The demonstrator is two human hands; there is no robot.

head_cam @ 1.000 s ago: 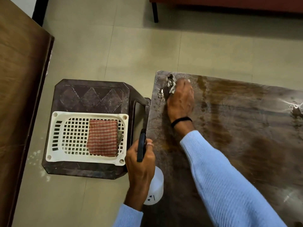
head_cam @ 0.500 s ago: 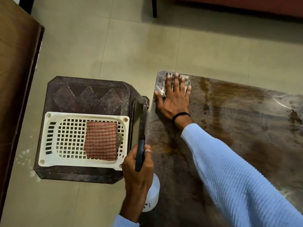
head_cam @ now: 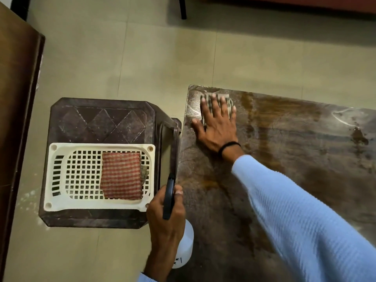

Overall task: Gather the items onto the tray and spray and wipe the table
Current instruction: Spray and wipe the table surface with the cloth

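Head view: right hand [head_cam: 218, 127] lies flat, fingers straight and spread, palm down on a grey-and-white checked cloth [head_cam: 227, 98], pressing it onto the dark brown wooden surface [head_cam: 295, 159] at that surface's upper-left corner, just above frame centre. Cloth shows only btwn and beyond the fingertips. Black band [head_cam: 228, 145] on the wrist, light blue ribbed sleeve [head_cam: 295, 220] running down to lower right of frame. Surface looks wet, w/ streaks and darker patches, esp. right of the hand.

Left hand [head_cam: 164, 226], bottom centre, fingers curled round the neck of a white plastic spray bottle [head_cam: 187, 245] w/ a black trigger head; bottle hangs just off the surface's left edge, above the floor.

Left of that hand: white perforated plastic tray [head_cam: 59, 176] sitting on a dark brown plastic stool [head_cam: 101, 123], stool just beside the surface's left edge. In the tray's right half, a folded red-and-white checked cloth [head_cam: 122, 176]; something greenish peeks from under its right side, can't tell what. Beige tiled floor [head_cam: 142, 58] all round. Brown wooden furniture [head_cam: 16, 78] along the far left of frame.
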